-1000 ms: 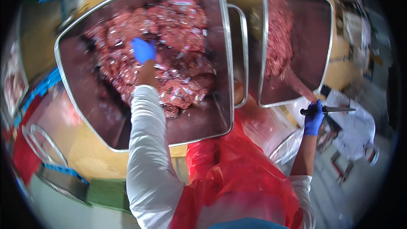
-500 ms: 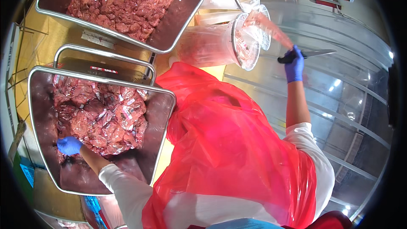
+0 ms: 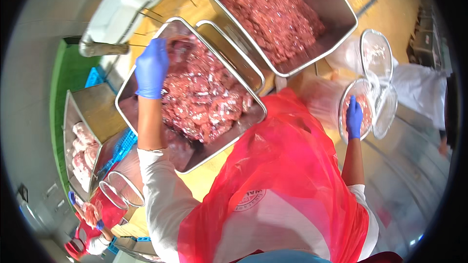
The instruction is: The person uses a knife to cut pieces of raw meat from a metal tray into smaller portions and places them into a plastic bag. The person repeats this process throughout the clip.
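Observation:
My left hand (image 3: 151,68), in a blue glove, is closed at the upper-left part of a steel bin (image 3: 263,112) of glossy, wrapped-looking red meat (image 3: 204,97); I cannot make out what it grips. My right hand (image 3: 355,117), also gloved in blue, is over a round, plastic-lined container (image 3: 343,97) with pinkish meat inside; its fingers are mostly hidden, and no knife can be seen in it. A red plastic apron (image 3: 273,156) covers my front.
A second steel bin (image 3: 348,7) of red meat stands above; lined containers (image 3: 375,39) stand right, near a white-clothed person (image 3: 417,90). A white rack piece (image 3: 119,5), blue crate (image 3: 124,143) and tray (image 3: 68,112) of pale meat lie left. A red-clad co-worker (image 3: 83,236) works lower left.
My left hand has risen to the bin's upper-left part. My right hand has moved lower, over the round container, and the knife and pink strip it held are out of sight. The view has turned.

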`<state>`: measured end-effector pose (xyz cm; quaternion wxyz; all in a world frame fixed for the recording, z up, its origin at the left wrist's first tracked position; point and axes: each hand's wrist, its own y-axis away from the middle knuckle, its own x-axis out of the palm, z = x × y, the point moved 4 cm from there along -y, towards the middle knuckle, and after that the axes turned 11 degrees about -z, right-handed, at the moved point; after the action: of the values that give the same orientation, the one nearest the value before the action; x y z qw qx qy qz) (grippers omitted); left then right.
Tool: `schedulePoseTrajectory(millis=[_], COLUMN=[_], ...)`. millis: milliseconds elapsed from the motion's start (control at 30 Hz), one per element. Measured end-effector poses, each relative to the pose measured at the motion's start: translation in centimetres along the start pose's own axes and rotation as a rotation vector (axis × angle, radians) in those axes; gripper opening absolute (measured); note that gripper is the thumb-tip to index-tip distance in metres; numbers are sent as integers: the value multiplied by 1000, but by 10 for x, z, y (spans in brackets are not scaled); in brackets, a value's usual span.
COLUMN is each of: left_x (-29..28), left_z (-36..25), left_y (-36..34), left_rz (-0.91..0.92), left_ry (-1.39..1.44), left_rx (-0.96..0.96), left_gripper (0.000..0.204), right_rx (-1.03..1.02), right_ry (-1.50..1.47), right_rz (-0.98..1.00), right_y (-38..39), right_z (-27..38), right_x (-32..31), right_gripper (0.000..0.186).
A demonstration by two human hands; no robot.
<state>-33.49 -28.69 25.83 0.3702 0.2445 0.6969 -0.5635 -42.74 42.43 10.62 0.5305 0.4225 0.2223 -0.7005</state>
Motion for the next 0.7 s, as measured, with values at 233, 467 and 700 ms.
schedulePoseTrajectory(millis=[233,467,700], left_x=[-8,10,48], left_z=[-136,-224,-288], left_y=[-87,-143,-157], left_rz=[14,53,155], left_ry=[294,301,123], left_rx=[26,-18,17], left_gripper=[21,25,21], right_rx=[-524,-760,-843], right_ry=[-43,-27,-15], right_rz=[324,200,183], right_y=[16,2,-18], right_z=[216,252,272], right_x=[30,-32,-44], right_gripper=[44,42,38])
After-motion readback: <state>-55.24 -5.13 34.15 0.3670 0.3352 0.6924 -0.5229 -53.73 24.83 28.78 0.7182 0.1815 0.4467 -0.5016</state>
